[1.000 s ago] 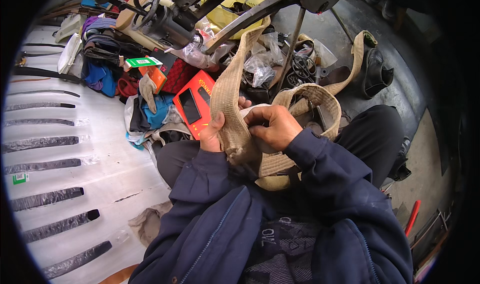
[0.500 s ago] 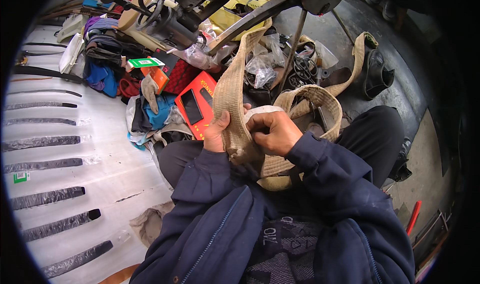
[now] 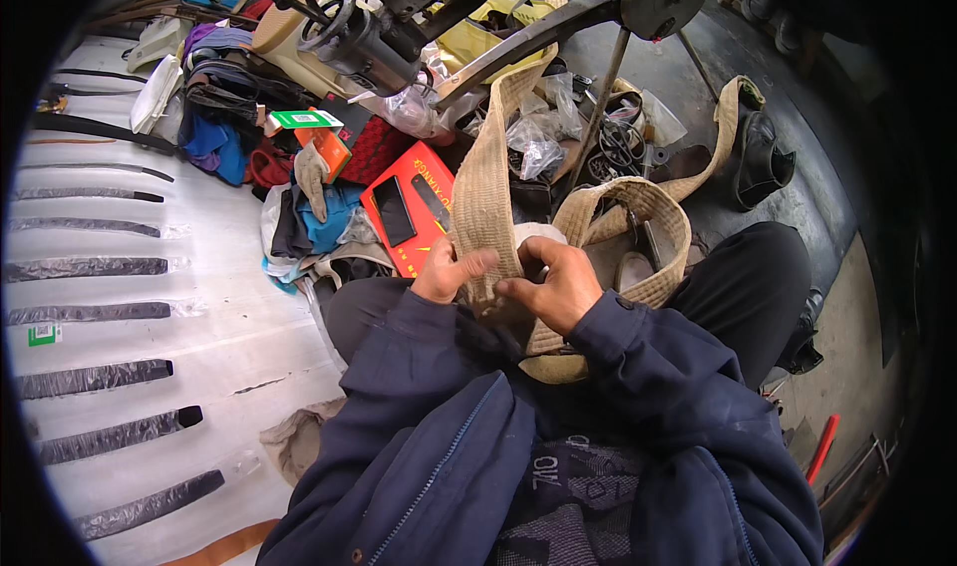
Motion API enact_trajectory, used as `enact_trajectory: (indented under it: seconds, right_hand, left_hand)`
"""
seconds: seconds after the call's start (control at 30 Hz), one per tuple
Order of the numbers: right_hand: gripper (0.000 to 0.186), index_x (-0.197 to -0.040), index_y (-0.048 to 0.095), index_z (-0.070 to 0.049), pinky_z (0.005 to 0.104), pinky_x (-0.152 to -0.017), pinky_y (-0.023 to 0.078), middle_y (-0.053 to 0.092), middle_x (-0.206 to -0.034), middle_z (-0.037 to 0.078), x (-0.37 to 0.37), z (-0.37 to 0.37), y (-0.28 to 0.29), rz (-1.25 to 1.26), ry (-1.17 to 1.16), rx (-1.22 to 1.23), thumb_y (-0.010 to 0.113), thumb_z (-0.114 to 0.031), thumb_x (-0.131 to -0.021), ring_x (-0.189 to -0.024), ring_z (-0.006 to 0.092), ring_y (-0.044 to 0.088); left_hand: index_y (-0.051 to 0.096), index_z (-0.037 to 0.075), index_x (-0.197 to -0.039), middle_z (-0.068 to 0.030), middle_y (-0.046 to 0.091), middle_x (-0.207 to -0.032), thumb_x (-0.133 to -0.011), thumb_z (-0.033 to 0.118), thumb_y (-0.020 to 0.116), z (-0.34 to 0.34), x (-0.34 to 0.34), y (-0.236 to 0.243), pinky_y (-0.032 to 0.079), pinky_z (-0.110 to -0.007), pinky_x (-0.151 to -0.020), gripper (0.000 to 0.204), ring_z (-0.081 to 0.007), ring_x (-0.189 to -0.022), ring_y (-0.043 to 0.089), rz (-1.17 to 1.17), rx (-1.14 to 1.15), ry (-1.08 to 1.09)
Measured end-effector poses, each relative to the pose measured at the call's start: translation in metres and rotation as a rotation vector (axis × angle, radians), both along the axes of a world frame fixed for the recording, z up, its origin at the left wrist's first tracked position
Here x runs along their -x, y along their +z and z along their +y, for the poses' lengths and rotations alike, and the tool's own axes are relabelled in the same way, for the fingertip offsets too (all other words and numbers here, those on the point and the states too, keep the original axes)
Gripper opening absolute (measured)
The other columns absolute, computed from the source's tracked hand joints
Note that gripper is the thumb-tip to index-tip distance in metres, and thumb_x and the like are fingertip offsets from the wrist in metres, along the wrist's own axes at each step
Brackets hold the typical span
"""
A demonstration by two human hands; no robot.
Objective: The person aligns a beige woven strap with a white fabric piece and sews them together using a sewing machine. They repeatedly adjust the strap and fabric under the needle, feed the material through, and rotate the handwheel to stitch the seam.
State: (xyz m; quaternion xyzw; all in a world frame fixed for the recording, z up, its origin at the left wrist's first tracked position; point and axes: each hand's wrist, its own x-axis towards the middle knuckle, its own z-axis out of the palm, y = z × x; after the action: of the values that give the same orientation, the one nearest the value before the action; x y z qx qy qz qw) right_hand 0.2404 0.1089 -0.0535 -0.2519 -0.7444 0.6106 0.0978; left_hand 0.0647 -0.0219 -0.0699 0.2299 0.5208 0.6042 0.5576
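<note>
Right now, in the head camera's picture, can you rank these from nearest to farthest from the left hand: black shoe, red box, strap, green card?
1. Strap: touching the left hand.
2. Red box: just ahead.
3. Green card: farther ahead, leftward.
4. Black shoe: farthest, off right.

Compared with 0.5 s ago, the thumb of the bare left hand has swung from pointing up at the edge of the ribbed beige woven strap to lying across its front, aimed right. The bare right hand has uncurled somewhat, its thumb now stretched to the strap's right side, so the 2 thumb tips sit closer together. The black metal machine and flat red box appear farther right in view.
</note>
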Motion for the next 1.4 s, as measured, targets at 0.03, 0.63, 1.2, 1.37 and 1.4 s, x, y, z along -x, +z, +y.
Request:
enact_trajectory:
  seconds: [0.03,0.63,1.2,1.37,1.4]
  right_hand:
    - [0.033,-0.099,0.069,0.002,0.0345,-0.068,0.051,0.069,-0.082,0.013,-0.001,-0.001,-0.001,0.014,-0.005,-0.001,0.083,-0.019,-0.078,-0.072,0.0184,0.063]
    - [0.024,-0.109,0.069,0.004,0.0308,-0.065,0.053,0.069,-0.076,0.009,-0.003,0.024,-0.001,0.079,0.328,0.574,0.06,-0.002,-0.088,-0.068,0.0141,0.065]
    - [0.017,-0.1,0.07,0.002,0.0291,-0.079,0.051,0.07,-0.086,0.01,0.008,0.02,-0.027,0.245,0.28,0.469,0.07,-0.003,-0.083,-0.084,0.0108,0.063]
    - [0.016,-0.096,0.07,0.001,0.032,-0.078,0.051,0.068,-0.086,0.011,0.009,0.018,-0.022,0.148,0.22,0.399,0.07,-0.002,-0.081,-0.082,0.0172,0.066]
    - [0.015,-0.095,0.069,0.0,0.0337,-0.076,0.051,0.066,-0.086,0.011,0.01,0.017,-0.021,0.191,0.207,0.258,0.07,-0.002,-0.08,-0.081,0.0211,0.065]
  left_hand:
    - [0.049,-0.002,-0.142,-0.0128,0.06,-0.136,-0.089,0.025,0.078,-0.003,0.005,0.001,0.048,-0.039,-0.105,0.067,-0.0248,-0.122,0.061,0.09,0.029,-0.103]
    - [0.047,-0.004,-0.144,-0.0182,0.057,-0.14,-0.08,0.019,0.083,0.01,-0.015,0.026,0.048,-0.042,-0.108,0.077,-0.0302,-0.125,0.06,-0.23,-0.083,0.012]
    - [0.04,-0.002,-0.149,-0.0199,0.05,-0.147,-0.084,0.01,0.078,0.008,-0.011,0.008,0.043,-0.052,-0.113,0.076,-0.0407,-0.141,0.043,-0.296,-0.191,0.13]
    - [0.039,-0.002,-0.15,-0.0201,0.049,-0.148,-0.085,0.008,0.075,0.009,-0.011,0.006,0.039,-0.055,-0.115,0.075,-0.0438,-0.144,0.038,-0.283,-0.176,0.12]
    - [0.039,-0.002,-0.15,-0.0201,0.049,-0.148,-0.086,0.008,0.075,0.009,-0.01,0.005,0.039,-0.055,-0.116,0.075,-0.0439,-0.144,0.037,-0.273,-0.165,0.114]
